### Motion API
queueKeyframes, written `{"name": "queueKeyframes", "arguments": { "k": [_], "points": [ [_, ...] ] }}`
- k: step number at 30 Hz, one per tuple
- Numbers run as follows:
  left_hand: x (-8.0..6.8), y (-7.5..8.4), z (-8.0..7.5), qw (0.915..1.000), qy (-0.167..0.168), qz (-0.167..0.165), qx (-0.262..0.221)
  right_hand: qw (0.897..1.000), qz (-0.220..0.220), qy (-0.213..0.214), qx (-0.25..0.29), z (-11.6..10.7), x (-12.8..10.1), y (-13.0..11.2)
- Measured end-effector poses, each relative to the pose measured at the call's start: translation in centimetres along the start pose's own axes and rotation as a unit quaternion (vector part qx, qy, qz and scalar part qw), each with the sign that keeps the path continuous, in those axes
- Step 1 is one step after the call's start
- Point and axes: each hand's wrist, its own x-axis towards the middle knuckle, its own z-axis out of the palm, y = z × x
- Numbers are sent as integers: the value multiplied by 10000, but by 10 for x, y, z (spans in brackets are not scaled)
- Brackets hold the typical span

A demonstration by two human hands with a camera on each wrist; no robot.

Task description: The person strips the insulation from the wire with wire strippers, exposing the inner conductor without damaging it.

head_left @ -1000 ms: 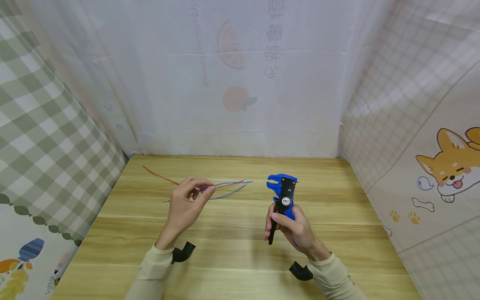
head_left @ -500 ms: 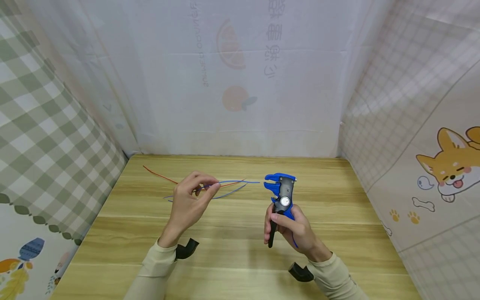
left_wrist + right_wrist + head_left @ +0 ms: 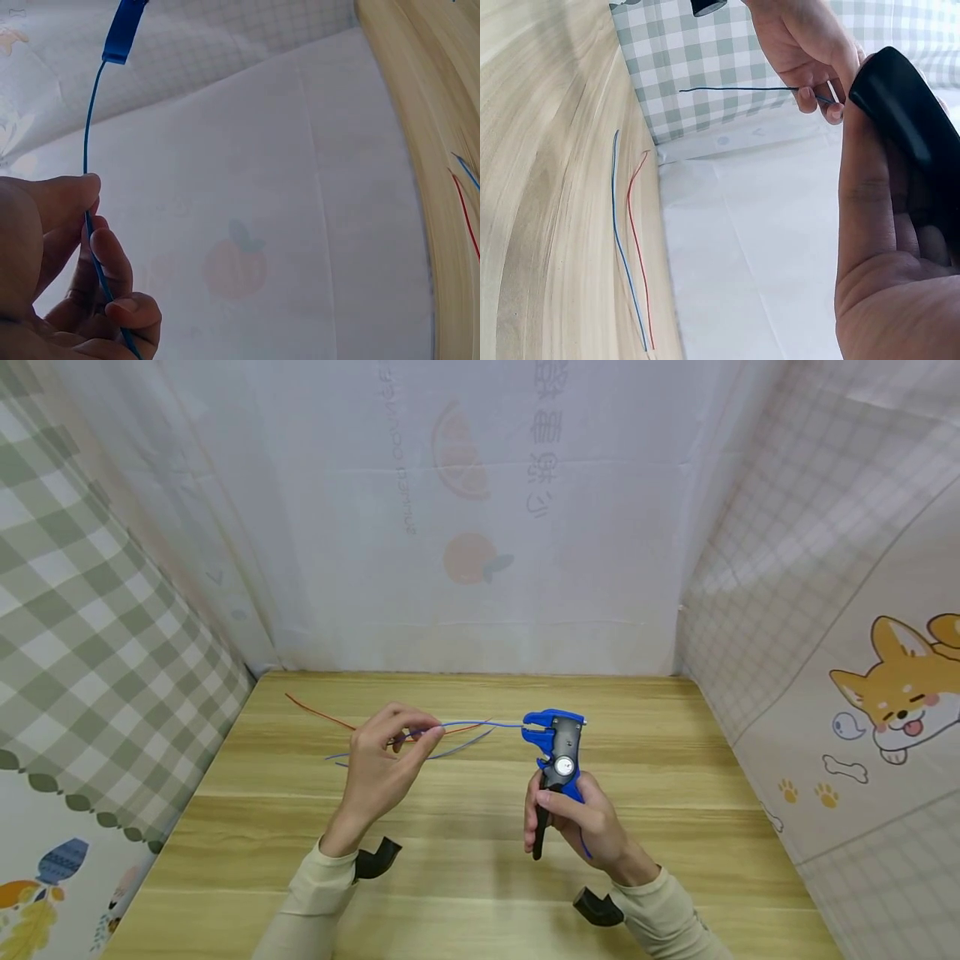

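Note:
My left hand pinches a thin blue wire between thumb and fingers, held above the wooden table. The wire's free end reaches the blue head of a blue-and-black wire stripper. My right hand grips the stripper's handles and holds it upright. In the left wrist view the blue wire runs from my fingers up to the stripper's blue jaw tip. In the right wrist view my palm wraps the black handle, and the blue wire crosses to the left hand.
A red wire and a second blue wire lie on the table behind my left hand; the right wrist view shows the red wire too. Cloth walls close in the table on the left, back and right.
My left hand moved right with the blue wire, bringing its end to the stripper's head. The right hand shifted the stripper slightly left.

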Motion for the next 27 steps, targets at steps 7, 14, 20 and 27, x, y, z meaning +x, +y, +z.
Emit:
{"name": "queueKeyframes", "arguments": {
  "k": [7,14,20,27],
  "points": [
    [1,2,4,10000,-24,52,23,9999,13,-13,-107,1,1,2],
    [3,6,5,10000,-58,20,54,9999,65,-1,-154,2,2,3],
    [4,7,7,9999,-68,83,78,9997,145,73,-183,3,2,3],
    [3,6,10,9999,-79,127,67,9993,231,173,-231,5,2,3]
  ]
}}
